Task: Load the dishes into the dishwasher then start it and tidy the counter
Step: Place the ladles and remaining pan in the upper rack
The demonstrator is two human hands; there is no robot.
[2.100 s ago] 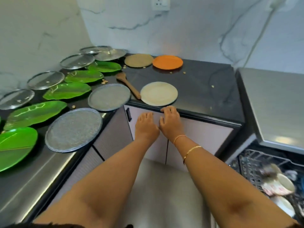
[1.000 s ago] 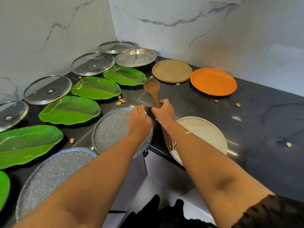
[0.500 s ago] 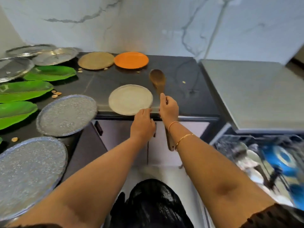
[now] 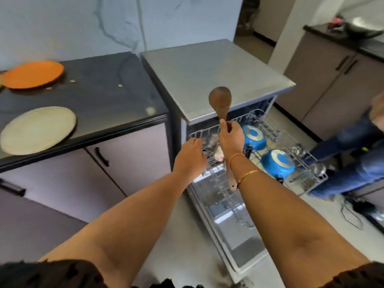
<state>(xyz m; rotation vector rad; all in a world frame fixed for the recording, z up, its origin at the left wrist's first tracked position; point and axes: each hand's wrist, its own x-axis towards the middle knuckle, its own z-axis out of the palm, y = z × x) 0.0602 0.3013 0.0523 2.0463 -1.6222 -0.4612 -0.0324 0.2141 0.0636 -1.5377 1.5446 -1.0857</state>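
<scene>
My right hand (image 4: pixel 230 138) grips a wooden spoon (image 4: pixel 220 101) by its handle, bowl end up, over the pulled-out upper rack (image 4: pixel 268 129) of the open dishwasher (image 4: pixel 216 73). My left hand (image 4: pixel 190 156) hovers at the rack's left edge, fingers loosely curled, holding nothing. Two blue bowls (image 4: pixel 254 136) (image 4: pixel 278 163) sit upside down in the rack, with cups behind my hands. On the black counter (image 4: pixel 104 96) lie a beige plate (image 4: pixel 37 128) and an orange plate (image 4: pixel 33 73).
The dishwasher door (image 4: pixel 226 231) lies open low in front of me. Crumbs (image 4: pixel 72 81) dot the counter. Another person's legs in jeans (image 4: pixel 353 161) stand just right of the rack. Grey cabinets (image 4: pixel 128 154) sit below the counter.
I lifted the wooden spoon off the counter and turned right, carrying it over the dishwasher's rack. My left hand left the counter edge and came to the rack.
</scene>
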